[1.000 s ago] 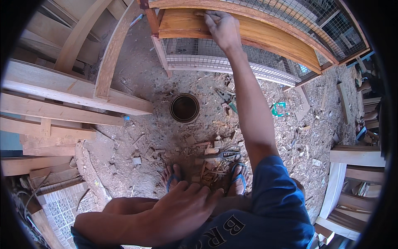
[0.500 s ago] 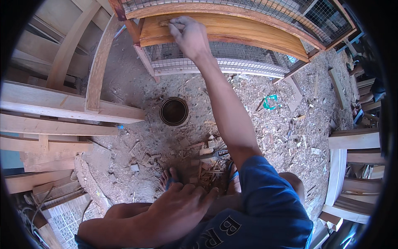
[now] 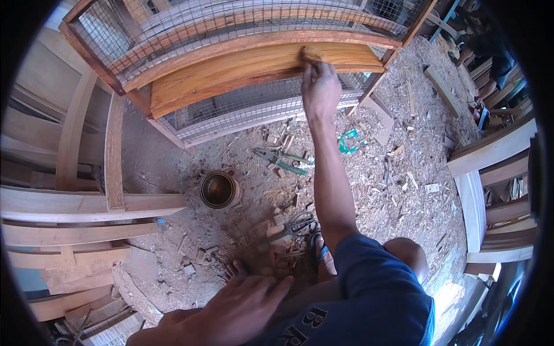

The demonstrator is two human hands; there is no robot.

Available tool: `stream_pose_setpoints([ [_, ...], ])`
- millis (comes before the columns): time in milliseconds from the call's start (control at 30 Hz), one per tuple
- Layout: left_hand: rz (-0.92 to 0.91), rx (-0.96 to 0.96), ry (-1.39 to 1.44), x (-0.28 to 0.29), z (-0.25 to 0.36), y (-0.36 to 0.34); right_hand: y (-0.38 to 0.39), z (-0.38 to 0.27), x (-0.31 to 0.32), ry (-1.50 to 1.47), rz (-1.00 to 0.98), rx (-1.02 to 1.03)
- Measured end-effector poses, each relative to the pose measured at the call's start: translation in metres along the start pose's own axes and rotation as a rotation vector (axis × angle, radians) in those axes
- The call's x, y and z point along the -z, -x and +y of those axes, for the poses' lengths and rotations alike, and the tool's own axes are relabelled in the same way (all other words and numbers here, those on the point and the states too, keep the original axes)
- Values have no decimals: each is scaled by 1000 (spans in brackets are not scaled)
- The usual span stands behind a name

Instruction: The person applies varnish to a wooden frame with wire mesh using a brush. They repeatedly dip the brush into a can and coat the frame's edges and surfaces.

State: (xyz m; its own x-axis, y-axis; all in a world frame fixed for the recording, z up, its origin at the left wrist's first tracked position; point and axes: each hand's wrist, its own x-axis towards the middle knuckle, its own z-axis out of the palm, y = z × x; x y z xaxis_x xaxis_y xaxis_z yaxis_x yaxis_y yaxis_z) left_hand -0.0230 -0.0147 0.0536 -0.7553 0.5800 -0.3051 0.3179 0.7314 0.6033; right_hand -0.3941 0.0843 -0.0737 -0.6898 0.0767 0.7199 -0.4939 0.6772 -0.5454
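Observation:
My right hand (image 3: 323, 95) reaches forward, fingers closed on a brownish wad (image 3: 311, 55) that looks like a rag. The wad touches the long orange-brown wooden panel (image 3: 231, 69), right of its middle. Some blur covers the fingertips. This panel sits in a reddish-brown wooden frame (image 3: 265, 39) with wire mesh (image 3: 254, 98) above and below it. Down near my body, my left hand (image 3: 245, 300) lies palm down over my leg with its fingers stretched out, holding nothing.
An uncovered round tin (image 3: 219, 189) stands on the floor, left of my reaching arm. Wood scraps, shavings and a pair of scissors (image 3: 300, 223) lie around my feet. Stacked timber (image 3: 86, 203) fills the left; wooden frames (image 3: 490, 151) stand right. Another person (image 3: 490, 55) is at far right.
My right hand has slid the wad rightward along the panel, from its left end to right of the middle. The view has shifted too. My left hand stays over my leg.

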Motion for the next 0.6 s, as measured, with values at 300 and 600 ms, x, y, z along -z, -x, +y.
stream_pose_setpoints([
  [300,-124,174,134,13,0,-28,58,-74,15,-901,-481,-353],
  [600,-131,131,75,8,-15,-51,-26,143,111,-646,292,-761],
])
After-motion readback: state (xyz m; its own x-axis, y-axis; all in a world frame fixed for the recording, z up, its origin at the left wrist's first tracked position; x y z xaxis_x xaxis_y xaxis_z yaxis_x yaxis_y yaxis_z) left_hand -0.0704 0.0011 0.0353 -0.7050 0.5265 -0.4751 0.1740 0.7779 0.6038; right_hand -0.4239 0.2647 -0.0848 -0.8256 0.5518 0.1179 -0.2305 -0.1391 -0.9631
